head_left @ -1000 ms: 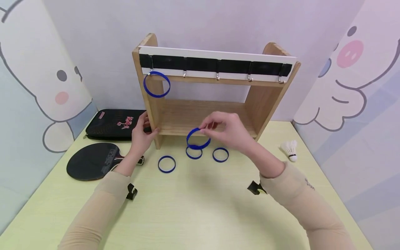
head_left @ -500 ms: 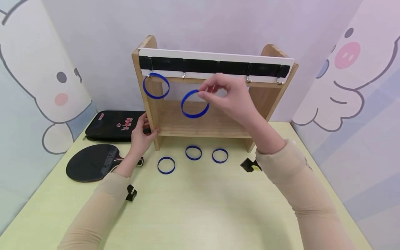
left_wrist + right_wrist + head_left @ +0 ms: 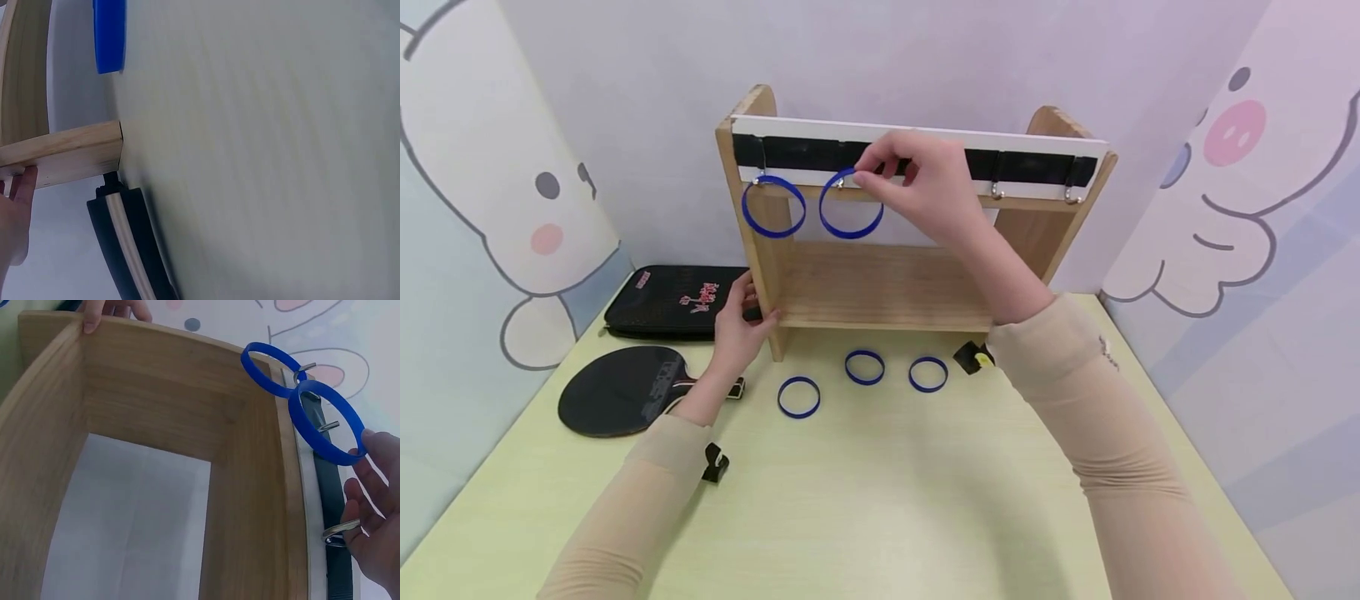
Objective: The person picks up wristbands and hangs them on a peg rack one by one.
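My right hand (image 3: 925,179) pinches a thin blue ring (image 3: 850,235) between thumb and fingertips, in front of the second hook from the left. In the right wrist view that hook (image 3: 328,426) shows through the ring's opening; whether the ring rests on it I cannot tell. Another blue ring (image 3: 772,234) hangs from the leftmost hook. The hooks sit on a black-and-white strip (image 3: 1030,165) along the top of a wooden shelf (image 3: 880,287). My left hand (image 3: 741,325) grips the shelf's left side panel (image 3: 69,147), thumb at its front edge, fingers on the outer side.
Three blue rings, a left one (image 3: 797,416), a middle one (image 3: 865,382) and a right one (image 3: 928,389), lie on the table before the shelf. A black zip case (image 3: 662,300) and a table tennis bat (image 3: 617,392) lie at left. A shuttlecock seen earlier at right is hidden by my sleeve.
My right hand has lifted the pinched ring from just above the table up and slightly left to the second hook. The left hand keeps its grip on the side panel.
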The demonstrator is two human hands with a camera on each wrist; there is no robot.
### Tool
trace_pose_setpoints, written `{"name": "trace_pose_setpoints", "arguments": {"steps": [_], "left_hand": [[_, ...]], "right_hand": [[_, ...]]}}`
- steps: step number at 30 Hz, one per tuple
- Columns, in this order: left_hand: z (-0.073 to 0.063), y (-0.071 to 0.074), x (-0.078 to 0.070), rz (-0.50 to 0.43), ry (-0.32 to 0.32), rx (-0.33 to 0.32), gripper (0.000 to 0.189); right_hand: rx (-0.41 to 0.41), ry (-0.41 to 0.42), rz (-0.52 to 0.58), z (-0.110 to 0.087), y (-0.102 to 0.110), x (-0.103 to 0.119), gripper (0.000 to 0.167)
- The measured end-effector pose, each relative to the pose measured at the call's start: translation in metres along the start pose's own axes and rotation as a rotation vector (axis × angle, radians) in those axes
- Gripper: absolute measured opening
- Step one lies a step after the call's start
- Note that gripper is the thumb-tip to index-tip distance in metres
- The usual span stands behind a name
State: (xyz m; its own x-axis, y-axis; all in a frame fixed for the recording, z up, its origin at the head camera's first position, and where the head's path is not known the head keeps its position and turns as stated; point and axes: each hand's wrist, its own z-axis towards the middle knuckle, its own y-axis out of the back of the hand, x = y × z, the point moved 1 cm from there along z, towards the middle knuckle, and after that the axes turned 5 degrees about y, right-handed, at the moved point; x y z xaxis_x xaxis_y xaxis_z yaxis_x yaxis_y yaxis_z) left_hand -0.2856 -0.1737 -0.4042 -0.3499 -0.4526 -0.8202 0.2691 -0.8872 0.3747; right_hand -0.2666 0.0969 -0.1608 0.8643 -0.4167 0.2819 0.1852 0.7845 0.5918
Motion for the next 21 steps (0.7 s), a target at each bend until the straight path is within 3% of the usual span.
{"name": "trace_pose_setpoints", "arguments": {"steps": [4, 11, 15, 21], "left_hand": [[0.001, 0.000, 0.000, -0.004, -0.005, -0.008, 0.073], [0.000, -0.001, 0.002, -0.005, -0.004, -0.007, 0.073], [-0.001, -0.001, 0.002, -0.007, -0.009, -0.006, 0.073], [0.000, -0.001, 0.002, -0.012, -0.008, -0.008, 0.073]], "right_hand": [[0.007, 0.032, -0.102, 0.004, -0.005, -0.001, 0.015], [0.044, 0.015, -0.232, 0.003, -0.016, -0.003, 0.014], [0.059, 0.012, -0.246, 0.001, -0.018, -0.004, 0.013], [0.017, 0.096, -0.168, -0.001, -0.015, -0.006, 0.013]]}}
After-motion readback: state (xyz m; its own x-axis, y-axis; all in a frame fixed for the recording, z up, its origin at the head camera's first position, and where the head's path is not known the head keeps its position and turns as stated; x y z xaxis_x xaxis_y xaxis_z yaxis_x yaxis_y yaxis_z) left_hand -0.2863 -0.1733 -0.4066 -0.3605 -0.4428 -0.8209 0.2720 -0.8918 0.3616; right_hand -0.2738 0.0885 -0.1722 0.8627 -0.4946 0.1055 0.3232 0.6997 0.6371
